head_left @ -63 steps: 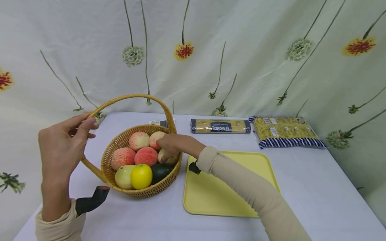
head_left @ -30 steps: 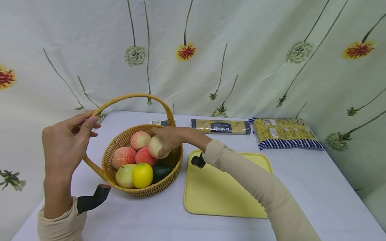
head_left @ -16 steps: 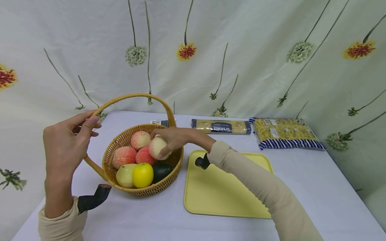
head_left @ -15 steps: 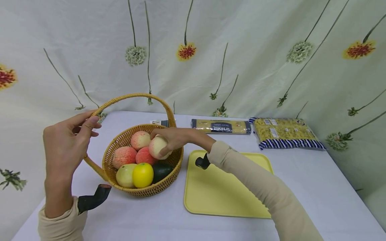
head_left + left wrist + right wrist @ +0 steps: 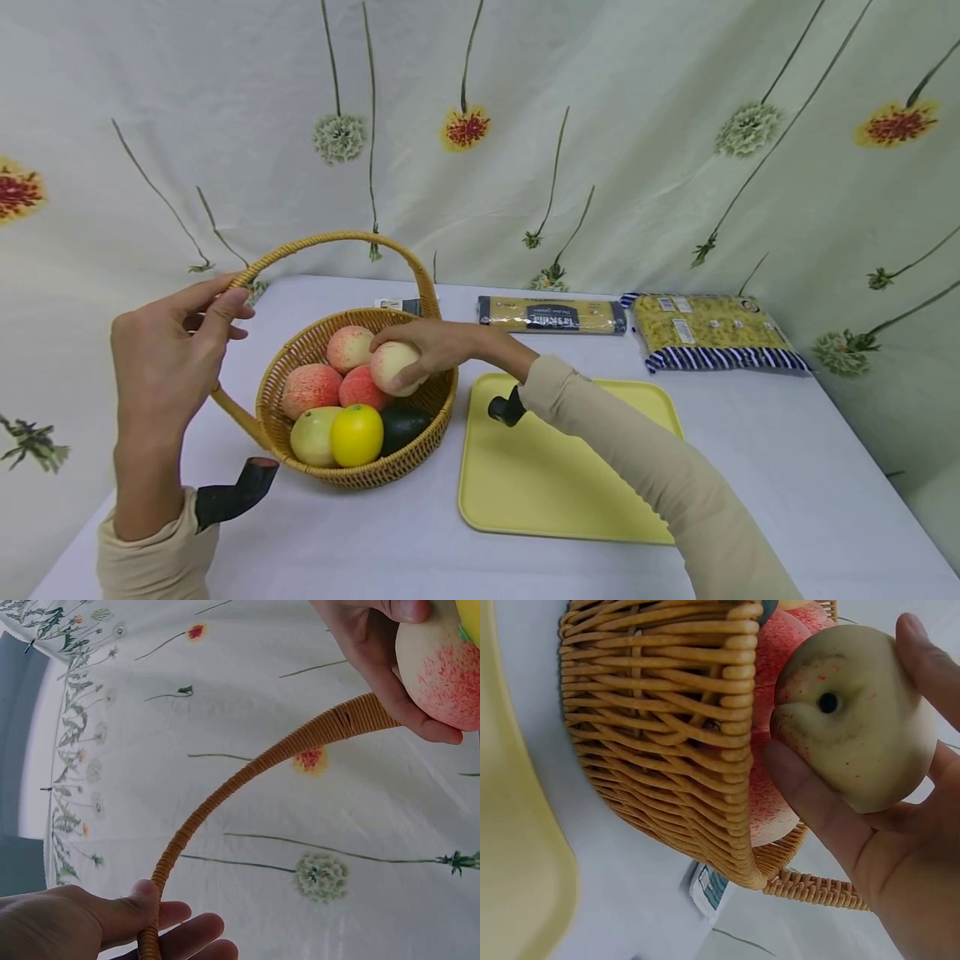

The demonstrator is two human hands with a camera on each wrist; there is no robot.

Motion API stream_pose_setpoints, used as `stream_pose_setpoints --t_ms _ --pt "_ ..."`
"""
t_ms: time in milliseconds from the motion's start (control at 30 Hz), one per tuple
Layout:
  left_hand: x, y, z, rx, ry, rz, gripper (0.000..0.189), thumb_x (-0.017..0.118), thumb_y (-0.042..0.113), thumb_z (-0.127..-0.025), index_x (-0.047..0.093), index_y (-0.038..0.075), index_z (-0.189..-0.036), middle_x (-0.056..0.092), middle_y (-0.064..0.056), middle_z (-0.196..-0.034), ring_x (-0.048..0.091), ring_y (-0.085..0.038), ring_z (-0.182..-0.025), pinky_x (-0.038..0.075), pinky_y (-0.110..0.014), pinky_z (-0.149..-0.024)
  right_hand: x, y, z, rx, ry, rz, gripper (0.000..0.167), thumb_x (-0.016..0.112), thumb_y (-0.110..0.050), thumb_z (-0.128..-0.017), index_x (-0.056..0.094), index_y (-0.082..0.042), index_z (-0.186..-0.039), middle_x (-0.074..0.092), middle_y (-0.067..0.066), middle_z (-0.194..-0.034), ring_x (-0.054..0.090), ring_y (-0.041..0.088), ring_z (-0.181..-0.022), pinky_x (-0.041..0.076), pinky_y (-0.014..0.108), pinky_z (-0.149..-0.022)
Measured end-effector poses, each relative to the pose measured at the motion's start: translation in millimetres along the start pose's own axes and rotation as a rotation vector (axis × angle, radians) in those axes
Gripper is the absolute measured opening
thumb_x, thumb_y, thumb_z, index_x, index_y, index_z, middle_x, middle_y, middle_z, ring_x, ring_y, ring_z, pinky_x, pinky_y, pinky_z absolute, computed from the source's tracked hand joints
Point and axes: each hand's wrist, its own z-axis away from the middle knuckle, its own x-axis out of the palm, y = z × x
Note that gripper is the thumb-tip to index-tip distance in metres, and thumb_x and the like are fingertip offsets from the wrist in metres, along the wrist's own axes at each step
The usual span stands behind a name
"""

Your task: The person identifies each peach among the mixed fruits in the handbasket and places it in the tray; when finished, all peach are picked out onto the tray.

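A round wicker basket (image 5: 360,478) of fruit stands left of centre in the head view. My left hand (image 5: 168,358) pinches its arched handle (image 5: 330,238) between thumb and fingers; the left wrist view shows that hold too. Over the basket's right side, my right hand (image 5: 435,346) grips a pale peach (image 5: 393,367), fingers around it, its dark-holed end facing the right wrist camera. Below and beside it lie several pinkish peaches (image 5: 311,390), a pale green fruit (image 5: 313,436), a yellow fruit (image 5: 357,435) and a dark green one (image 5: 405,428).
A yellow tray (image 5: 555,492) lies right of the basket, partly under my right forearm. Toward the back are a spaghetti pack (image 5: 551,316), a pasta bag (image 5: 705,327) and a small packet (image 5: 397,305) behind the basket. A flowered cloth (image 5: 600,150) hangs behind.
My right hand took hold of the pale peach at the basket's right side and raised it above the other fruit. In the last half second it barely moved. My left hand kept the handle.
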Motion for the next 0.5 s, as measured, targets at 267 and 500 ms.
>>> stream_pose_setpoints --t_ms 267,500 --pt "1.5 1.2 0.2 0.003 -0.013 -0.008 0.03 0.062 0.026 -0.093 0.069 0.011 -0.119 0.071 -0.017 -0.091 0.046 0.024 -0.058 0.037 -0.011 -0.043 0.4 4.5 1.5 -0.002 0.012 -0.013 0.054 0.06 -0.025 -0.091 0.043 -0.009 -0.139 0.049 0.009 -0.134 0.053 0.019 -0.105 0.046 0.026 -0.084" --pt "1.1 0.2 -0.2 -0.011 -0.011 -0.003 0.03 0.063 0.025 -0.093 0.069 0.012 -0.119 0.071 -0.014 -0.088 0.048 0.023 -0.057 0.037 -0.013 -0.041 -4.4 -0.2 10.0 -0.034 0.058 0.017 0.054 0.064 -0.02 -0.086 0.045 -0.008 -0.136 0.05 0.007 -0.132 0.053 0.016 -0.105 0.046 0.025 -0.085"
